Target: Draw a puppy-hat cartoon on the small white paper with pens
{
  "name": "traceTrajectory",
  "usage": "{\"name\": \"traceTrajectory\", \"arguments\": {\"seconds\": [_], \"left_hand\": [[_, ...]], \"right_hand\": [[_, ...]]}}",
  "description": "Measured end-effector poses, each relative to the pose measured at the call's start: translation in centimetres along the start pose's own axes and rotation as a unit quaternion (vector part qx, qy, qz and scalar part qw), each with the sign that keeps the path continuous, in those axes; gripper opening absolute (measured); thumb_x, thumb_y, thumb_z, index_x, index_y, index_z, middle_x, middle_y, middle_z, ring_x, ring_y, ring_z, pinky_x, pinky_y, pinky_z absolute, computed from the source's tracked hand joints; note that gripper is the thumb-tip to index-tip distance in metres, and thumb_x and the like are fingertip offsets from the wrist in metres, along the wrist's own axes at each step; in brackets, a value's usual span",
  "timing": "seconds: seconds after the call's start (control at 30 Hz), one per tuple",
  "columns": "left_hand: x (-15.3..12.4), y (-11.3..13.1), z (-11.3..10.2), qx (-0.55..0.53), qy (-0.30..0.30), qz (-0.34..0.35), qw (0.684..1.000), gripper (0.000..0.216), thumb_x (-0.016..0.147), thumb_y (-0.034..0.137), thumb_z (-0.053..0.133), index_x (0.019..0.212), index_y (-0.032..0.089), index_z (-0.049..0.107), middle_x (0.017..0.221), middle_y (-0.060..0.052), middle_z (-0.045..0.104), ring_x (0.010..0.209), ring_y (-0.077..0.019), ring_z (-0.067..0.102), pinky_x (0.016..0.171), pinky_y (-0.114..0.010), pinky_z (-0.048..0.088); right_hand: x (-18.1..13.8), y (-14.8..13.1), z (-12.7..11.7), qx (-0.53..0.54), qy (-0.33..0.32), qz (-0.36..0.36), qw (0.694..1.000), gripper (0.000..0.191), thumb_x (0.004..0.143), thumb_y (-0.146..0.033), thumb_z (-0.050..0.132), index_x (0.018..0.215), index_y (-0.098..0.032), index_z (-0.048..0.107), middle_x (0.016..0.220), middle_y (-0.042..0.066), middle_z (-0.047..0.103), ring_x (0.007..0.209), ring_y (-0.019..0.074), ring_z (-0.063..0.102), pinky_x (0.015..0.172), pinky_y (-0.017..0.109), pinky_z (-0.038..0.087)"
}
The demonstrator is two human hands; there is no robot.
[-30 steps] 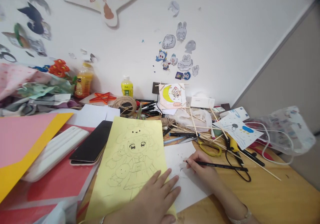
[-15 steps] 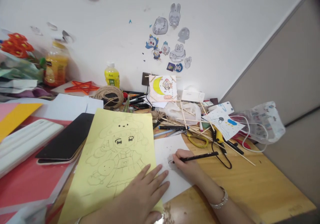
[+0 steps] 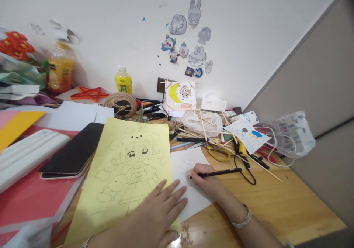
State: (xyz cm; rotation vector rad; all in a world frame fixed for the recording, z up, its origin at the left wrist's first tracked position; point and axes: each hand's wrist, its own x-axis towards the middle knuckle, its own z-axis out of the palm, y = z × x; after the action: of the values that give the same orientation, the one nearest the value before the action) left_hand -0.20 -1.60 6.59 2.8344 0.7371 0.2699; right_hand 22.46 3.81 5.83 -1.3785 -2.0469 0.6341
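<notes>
My left hand point(image 3: 155, 214) lies flat, fingers stretched out, on the lower right corner of a yellow sheet point(image 3: 121, 174) that bears a pencil drawing of a cartoon girl. My right hand point(image 3: 206, 181) is closed round a black pen point(image 3: 218, 173), whose tip touches a white sheet point(image 3: 190, 200) beside the yellow one. A bracelet shows on my right wrist. Both sheets rest on the wooden table point(image 3: 276, 207).
A black phone point(image 3: 74, 154) and a white case point(image 3: 24, 157) lie left on red paper. Behind the sheets are yellow scissors point(image 3: 218, 154), wooden sticks point(image 3: 221, 137), pens, a twine roll point(image 3: 120, 102), two bottles, a moon picture point(image 3: 179, 95) and a plastic bag point(image 3: 290, 133) at right.
The view has swung right and down, so everything sits further left. My right hand drew in closer to the yellow sheet, pen tip on the white sheet. My left hand stays flat.
</notes>
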Motion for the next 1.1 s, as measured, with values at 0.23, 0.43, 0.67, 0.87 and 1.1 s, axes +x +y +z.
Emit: {"name": "traceTrajectory", "arguments": {"seconds": [0.23,0.43,0.67,0.87,1.1], "left_hand": [[0.09,0.05,-0.24,-0.001,-0.009,-0.005,1.000,0.055,0.092,0.033,0.061,0.142,0.017,0.045,0.150,-0.012,0.035,0.138,-0.0331,0.032,0.111,-0.053,0.027],[0.01,-0.03,0.08,-0.022,0.004,-0.005,1.000,0.055,0.092,0.032,0.060,0.143,0.020,0.044,0.150,-0.012,0.034,0.139,-0.0317,0.030,0.113,-0.052,0.023],[0.25,0.09,-0.23,0.013,-0.024,-0.006,1.000,0.055,0.091,0.033,0.061,0.142,0.018,0.045,0.150,-0.012,0.035,0.137,-0.0339,0.033,0.110,-0.054,0.029],[0.51,0.30,-0.64,0.039,-0.054,-0.008,0.998,0.057,0.091,0.033,0.061,0.143,0.017,0.044,0.150,-0.013,0.033,0.137,-0.0349,0.033,0.108,-0.055,0.032],[0.55,0.12,-0.31,0.046,-0.052,-0.005,0.998,0.057,0.091,0.033,0.061,0.143,0.017,0.043,0.151,-0.012,0.031,0.137,-0.0353,0.032,0.108,-0.055,0.032]], "right_hand": [[0.00,0.06,0.01,0.001,0.011,-0.008,1.000,0.036,0.082,-0.030,0.042,0.051,-0.023,0.026,0.047,-0.005,0.034,0.048,0.0118,0.034,0.048,0.027,0.022],[0.11,0.00,0.02,0.000,0.032,-0.012,0.999,0.038,0.082,-0.033,0.042,0.052,-0.023,0.022,0.047,-0.005,0.030,0.047,0.0116,0.030,0.046,0.027,0.021],[0.11,0.32,0.25,0.018,0.042,-0.015,0.999,0.038,0.081,-0.031,0.042,0.051,-0.023,0.021,0.046,-0.005,0.029,0.047,0.0114,0.029,0.045,0.027,0.021],[-0.06,0.44,0.21,0.021,0.040,-0.003,0.999,0.036,0.081,-0.030,0.042,0.051,-0.023,0.023,0.047,-0.005,0.031,0.047,0.0118,0.033,0.047,0.027,0.024],[-0.06,0.31,0.13,0.002,0.023,-0.011,1.000,0.036,0.082,-0.029,0.043,0.051,-0.023,0.026,0.048,-0.005,0.033,0.048,0.0120,0.034,0.048,0.027,0.023]]}}
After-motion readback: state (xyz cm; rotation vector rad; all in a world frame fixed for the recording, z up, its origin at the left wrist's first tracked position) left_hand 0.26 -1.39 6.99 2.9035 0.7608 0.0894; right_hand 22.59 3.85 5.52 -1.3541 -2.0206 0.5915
